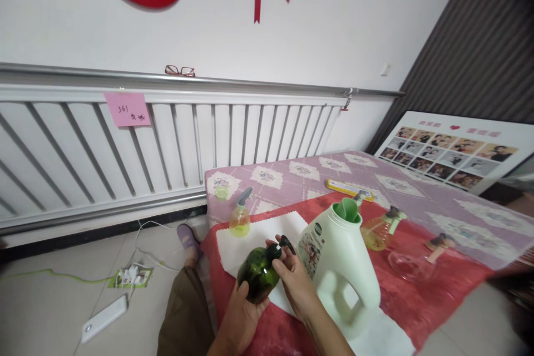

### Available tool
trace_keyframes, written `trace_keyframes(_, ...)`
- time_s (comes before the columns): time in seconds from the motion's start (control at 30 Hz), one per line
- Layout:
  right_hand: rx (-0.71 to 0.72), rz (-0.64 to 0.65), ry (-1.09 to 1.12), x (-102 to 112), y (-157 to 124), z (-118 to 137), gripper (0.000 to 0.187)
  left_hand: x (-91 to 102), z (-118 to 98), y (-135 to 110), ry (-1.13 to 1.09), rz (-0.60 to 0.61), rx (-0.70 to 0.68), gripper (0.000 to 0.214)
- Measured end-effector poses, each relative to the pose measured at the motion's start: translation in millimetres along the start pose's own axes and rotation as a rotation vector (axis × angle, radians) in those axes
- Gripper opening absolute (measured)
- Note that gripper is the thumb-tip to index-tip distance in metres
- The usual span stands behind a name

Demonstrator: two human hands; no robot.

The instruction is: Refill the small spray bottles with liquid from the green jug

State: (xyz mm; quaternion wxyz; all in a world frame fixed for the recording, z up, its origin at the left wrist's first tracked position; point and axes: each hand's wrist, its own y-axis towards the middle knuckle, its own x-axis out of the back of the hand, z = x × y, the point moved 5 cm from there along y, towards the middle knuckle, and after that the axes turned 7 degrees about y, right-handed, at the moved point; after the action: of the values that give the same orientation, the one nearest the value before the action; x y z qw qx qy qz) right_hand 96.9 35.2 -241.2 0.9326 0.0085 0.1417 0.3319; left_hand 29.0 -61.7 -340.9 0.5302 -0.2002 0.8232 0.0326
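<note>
A dark green bottle with a black pump or spray top (257,275) is tilted between my two hands. My left hand (244,311) wraps round its body from below. At its neck, the fingers of my right hand (290,270) grip the black top. Close by on the right stands a large pale green detergent jug (340,256), uncapped, with a green pour spout in its mouth. A small spray bottle (240,219) holding yellow liquid stands upright beyond the green bottle. Near the far left table corner lies a light green cap (221,192).
Right of the jug are a yellow spray bottle (379,231) and a clear pinkish spray bottle (411,261). A yellow-edged flat box (350,189) lies behind. White paper (267,233) covers part of the red cloth (442,300). A power strip (130,277) and power bank (104,318) rest on the floor.
</note>
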Motion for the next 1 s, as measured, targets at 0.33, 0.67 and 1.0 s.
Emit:
trace_keyframes(0.33,-0.078,-0.094,0.050,4.1,2.5,-2.2,0.049,5.2,2.5,3.0,0.079,0.023,-0.015,0.051)
trace_keyframes(0.67,-0.065,-0.146,-0.080,4.6,1.2,6.9,0.049,3.4,2.4,3.3,0.053,0.036,-0.015,0.050)
trace_keyframes(1.0,-0.081,-0.099,-0.098,4.4,2.5,-5.0,0.063,3.0,1.5,1.4,0.055,0.028,-0.026,0.052)
